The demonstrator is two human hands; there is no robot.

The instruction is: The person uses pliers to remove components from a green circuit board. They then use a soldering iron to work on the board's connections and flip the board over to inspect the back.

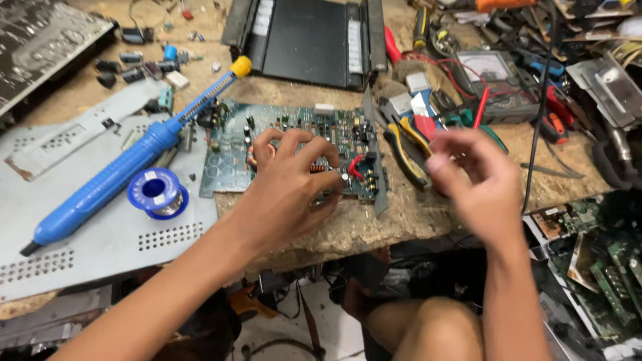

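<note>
Left hand (291, 184) pressing down on green circuit board (294, 150) at bench centre, fingers (321, 150) curled, pinching among small parts. Right hand (471, 177) blurred, hovering right of board near pliers (404, 144); grip unclear. Best to hold board flat, steady. Blue desoldering pump (127, 164), solder spool (158, 192) lying left.

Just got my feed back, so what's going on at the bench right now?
A person sits at a cluttered workbench with a green circuit board lying flat on it. The left hand rests on the board, fingertips down among its parts. The right hand is raised just off the board's right edge, blurred, so whether it holds anything is unclear. A blue solder sucker and a spool of solder lie on a grey metal panel to the left; yellow-handled pliers lie to the right.
</note>
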